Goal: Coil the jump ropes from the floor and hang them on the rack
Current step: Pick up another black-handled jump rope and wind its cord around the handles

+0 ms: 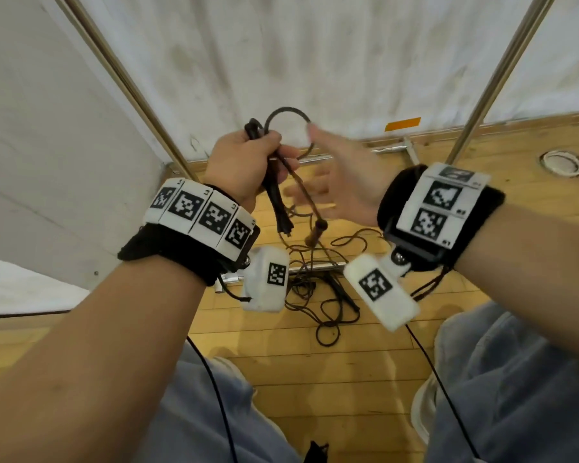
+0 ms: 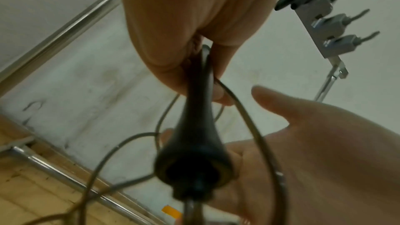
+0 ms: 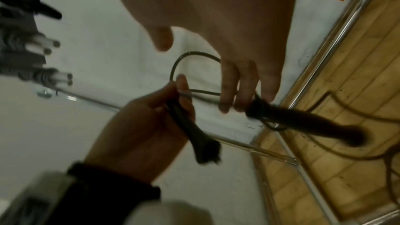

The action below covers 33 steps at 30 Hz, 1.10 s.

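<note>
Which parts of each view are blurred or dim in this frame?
Head view: evenly lit, sharp, except the motion-blurred right hand. Left wrist view: the rope handle near the lens is soft. Right wrist view: dim; the second handle is smeared, the left hand clearer.

White sheeting (image 1: 315, 61) hangs behind metal poles (image 1: 502, 75) over wooden floor (image 1: 315, 369).

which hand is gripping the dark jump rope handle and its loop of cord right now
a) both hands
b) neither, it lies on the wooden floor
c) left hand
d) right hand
c: the left hand is curled round the dark jump rope handle, while the right hand is spread with straight fingers beside the cord loop.
</note>
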{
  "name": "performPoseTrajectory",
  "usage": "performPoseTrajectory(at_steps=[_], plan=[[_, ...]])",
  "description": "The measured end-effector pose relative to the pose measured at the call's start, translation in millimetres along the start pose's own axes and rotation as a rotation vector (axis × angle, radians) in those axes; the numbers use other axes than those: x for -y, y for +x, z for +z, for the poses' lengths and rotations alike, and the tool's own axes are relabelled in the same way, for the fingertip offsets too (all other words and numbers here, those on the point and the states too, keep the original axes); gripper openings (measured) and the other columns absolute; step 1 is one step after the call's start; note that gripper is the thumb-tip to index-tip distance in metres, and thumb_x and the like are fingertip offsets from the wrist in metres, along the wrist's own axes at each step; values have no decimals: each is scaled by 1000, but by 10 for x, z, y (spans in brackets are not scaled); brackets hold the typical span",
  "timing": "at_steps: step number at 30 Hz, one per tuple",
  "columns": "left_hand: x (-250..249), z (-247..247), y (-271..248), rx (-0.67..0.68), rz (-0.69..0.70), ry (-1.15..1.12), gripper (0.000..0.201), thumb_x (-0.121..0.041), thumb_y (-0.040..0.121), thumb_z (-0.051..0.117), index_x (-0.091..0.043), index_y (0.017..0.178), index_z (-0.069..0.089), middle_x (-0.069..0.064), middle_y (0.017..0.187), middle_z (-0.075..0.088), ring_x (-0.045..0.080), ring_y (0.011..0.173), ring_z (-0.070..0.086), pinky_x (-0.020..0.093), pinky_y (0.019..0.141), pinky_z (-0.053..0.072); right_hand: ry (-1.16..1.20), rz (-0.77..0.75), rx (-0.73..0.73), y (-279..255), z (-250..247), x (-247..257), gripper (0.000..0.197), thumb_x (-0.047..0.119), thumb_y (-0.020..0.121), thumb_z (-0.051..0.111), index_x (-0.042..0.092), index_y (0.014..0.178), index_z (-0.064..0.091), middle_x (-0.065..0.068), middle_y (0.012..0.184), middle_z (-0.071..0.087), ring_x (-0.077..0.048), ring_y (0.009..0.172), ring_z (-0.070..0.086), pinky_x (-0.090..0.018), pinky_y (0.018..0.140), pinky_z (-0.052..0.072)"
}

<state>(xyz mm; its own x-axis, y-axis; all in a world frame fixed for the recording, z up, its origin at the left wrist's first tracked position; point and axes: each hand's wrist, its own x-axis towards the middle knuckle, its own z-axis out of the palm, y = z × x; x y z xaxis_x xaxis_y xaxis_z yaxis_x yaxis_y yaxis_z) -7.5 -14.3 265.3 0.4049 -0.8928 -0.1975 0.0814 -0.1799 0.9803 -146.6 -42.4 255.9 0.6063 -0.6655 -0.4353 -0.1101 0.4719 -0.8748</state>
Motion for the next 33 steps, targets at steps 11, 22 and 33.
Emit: performPoseTrajectory(at_steps=[11,22,33], plan=[[134,100,-23,2,78,450,15,-30,101,43,-26,93,55,-3,89,70,12,70,65,25,62,51,-1184,-186,-76,34,7,-343,29,32,98,43,18,74,53,-1,72,57,-15,66,53,-26,55,37],[59,28,-141,371,64,744,10,-18,79,66,-28,78,63,-4,81,64,14,78,58,30,67,42,-124,-250,-307,23,-172,43,22,21,93,57,3,81,59,-2,54,58,-13,50,63,-22,53,54],[-57,1,-184,406,312,808,27,-11,81,70,-35,76,57,-15,74,57,-8,62,53,7,57,38,-892,-477,-491,-206,-199,13,23,44,97,40,23,92,49,12,83,52,-1,72,48,-16,60,31]])
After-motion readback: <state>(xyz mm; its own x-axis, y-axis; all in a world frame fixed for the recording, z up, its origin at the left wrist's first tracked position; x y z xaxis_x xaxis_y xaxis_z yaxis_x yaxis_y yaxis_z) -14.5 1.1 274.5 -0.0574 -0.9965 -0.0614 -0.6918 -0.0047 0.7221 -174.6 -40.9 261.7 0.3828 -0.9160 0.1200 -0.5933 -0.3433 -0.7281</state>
